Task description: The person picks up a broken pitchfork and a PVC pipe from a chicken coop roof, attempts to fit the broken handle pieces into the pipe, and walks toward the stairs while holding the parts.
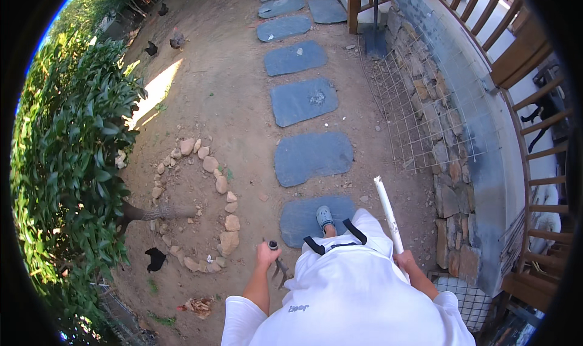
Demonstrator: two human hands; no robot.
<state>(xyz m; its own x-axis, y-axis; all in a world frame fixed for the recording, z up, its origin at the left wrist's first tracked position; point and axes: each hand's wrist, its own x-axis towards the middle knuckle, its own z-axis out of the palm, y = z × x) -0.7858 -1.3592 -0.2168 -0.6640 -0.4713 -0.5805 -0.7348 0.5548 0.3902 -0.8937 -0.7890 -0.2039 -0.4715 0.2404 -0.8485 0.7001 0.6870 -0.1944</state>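
My left hand (266, 256) is closed round a short tool with a dark round handle end and a few curved prongs (281, 269), which looks like a hand rake. Low at my right side, my right hand (405, 261) grips a long white pole (387, 208). The pole slants up and forward, its worn tip over the dirt right of the stepping stones. Between the hands, one foot in a grey-blue clog (324, 215) stands on the nearest slate stepping stone (293, 219).
A path of slate slabs (314, 156) leads ahead. On the left, a ring of stones (229, 241) circles a leafy tree (79, 133); a black hen (155, 260) and a brown hen (199, 307) are nearby. Wire mesh (404, 112) leans on the right stone wall, where a shovel (375, 39) stands.
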